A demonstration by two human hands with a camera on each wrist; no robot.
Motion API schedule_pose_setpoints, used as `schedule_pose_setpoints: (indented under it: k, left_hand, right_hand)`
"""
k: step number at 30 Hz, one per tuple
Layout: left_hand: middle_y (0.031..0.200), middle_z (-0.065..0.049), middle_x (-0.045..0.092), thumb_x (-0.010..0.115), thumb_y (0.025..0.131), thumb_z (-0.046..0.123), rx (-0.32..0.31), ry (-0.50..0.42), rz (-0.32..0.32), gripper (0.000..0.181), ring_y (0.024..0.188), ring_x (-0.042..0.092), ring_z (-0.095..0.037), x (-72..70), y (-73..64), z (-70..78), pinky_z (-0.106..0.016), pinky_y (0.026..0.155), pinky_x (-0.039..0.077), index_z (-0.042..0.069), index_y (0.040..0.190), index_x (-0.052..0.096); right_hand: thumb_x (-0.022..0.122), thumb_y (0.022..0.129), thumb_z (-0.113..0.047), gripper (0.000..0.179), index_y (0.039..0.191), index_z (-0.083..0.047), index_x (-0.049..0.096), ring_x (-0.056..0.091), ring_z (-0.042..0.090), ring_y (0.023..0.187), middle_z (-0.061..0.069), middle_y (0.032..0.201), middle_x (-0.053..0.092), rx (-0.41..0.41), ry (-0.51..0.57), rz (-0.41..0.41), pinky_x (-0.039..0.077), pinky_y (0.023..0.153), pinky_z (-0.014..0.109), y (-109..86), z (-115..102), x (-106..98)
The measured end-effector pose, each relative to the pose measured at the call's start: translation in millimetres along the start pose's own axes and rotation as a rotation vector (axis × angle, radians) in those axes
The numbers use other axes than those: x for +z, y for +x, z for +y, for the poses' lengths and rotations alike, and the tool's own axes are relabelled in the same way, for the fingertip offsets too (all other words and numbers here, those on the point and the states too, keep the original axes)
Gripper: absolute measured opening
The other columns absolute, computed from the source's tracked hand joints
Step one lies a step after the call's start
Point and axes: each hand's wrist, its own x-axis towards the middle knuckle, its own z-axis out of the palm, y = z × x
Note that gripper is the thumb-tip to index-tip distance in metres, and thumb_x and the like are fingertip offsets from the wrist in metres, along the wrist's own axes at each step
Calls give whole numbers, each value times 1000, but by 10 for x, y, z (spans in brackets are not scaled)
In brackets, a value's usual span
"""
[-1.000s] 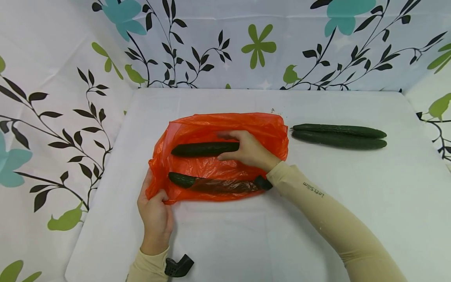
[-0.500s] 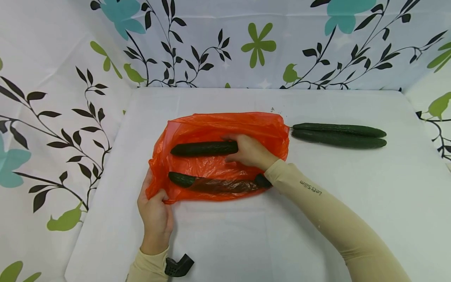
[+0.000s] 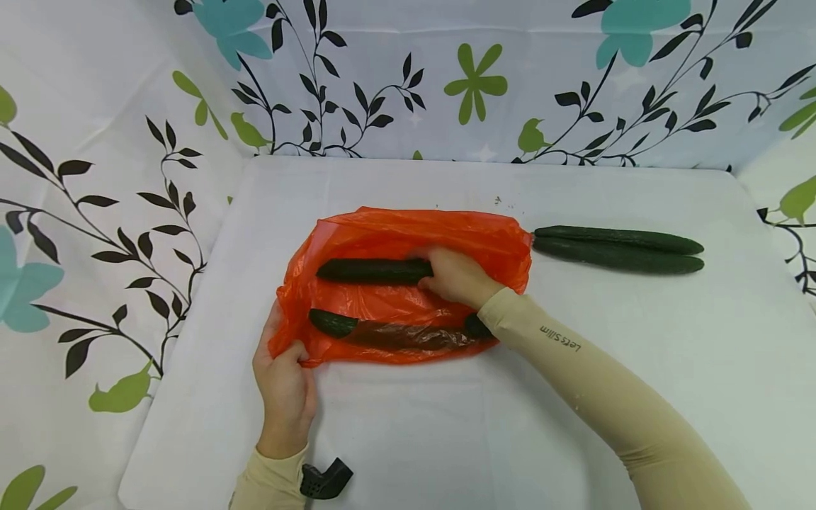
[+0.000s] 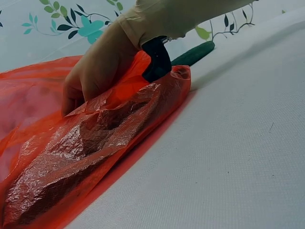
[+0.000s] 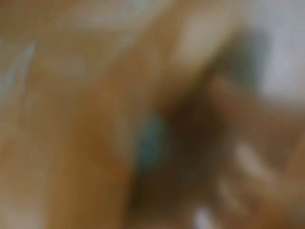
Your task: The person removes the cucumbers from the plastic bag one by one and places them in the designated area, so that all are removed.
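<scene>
We see a dark cucumber (image 3: 372,270) lying in the orange bag (image 3: 382,230); our right hand (image 3: 455,276) grasps it, our left hand (image 3: 285,386) pinches the bag's corner. Right wrist view is blurred.

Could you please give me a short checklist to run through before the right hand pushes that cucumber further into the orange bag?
1. Bag mouth held: left hand pinches the near edge of the orange bag. Ok.
2. Grip on cucumber: right hand curls round the right end of the upper cucumber. Ok.
3. Room inside: the covered cucumber lies nearer the person, apart from the held one. Ok.
4. Remaining stock: two cucumbers lie on the table right of the bag. Ok.
5. Right wrist view: wholly blurred, so it shows no finger detail. Cannot tell.
</scene>
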Motion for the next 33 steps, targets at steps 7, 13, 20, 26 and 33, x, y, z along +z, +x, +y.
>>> schedule_pose_setpoints:
  k: [7,13,20,26,33]
  left_hand:
    - [157,-3,35,26,85,-21,-5,18,5,77,143,34,-24,-6,-2,3,-32,114,36,4,158,30]
    - [155,-7,38,28,85,-21,-2,-16,58,74,141,36,-26,6,12,2,-32,113,37,0,157,31]
    - [152,-9,39,30,89,-17,-48,-74,136,69,138,38,-25,26,10,26,-30,113,37,-1,155,32]
    - [154,-7,40,27,93,-14,-49,-164,149,61,140,37,-23,39,12,58,-29,113,36,-2,153,33]
    - [157,-1,40,23,99,-8,-31,-225,106,59,144,33,-20,55,19,70,-27,113,35,6,154,41]
  right_hand:
    - [70,92,-11,51,142,-9,59,57,24,125,8,139,60,-23,7,8,47,103,41,-37,-14,-6]
    - [69,95,-12,49,142,-9,58,57,25,125,9,138,60,-52,36,-5,45,106,42,-87,9,-40]
    - [70,94,-11,45,138,-10,62,58,25,116,7,130,63,-100,133,0,46,104,41,-148,130,-59]
    - [71,94,-13,43,136,-12,63,55,25,122,6,132,62,-119,213,-17,43,107,44,-207,203,-79]
    - [75,92,-15,41,132,-14,67,55,21,121,1,128,64,-179,275,-43,44,106,42,-287,199,-142]
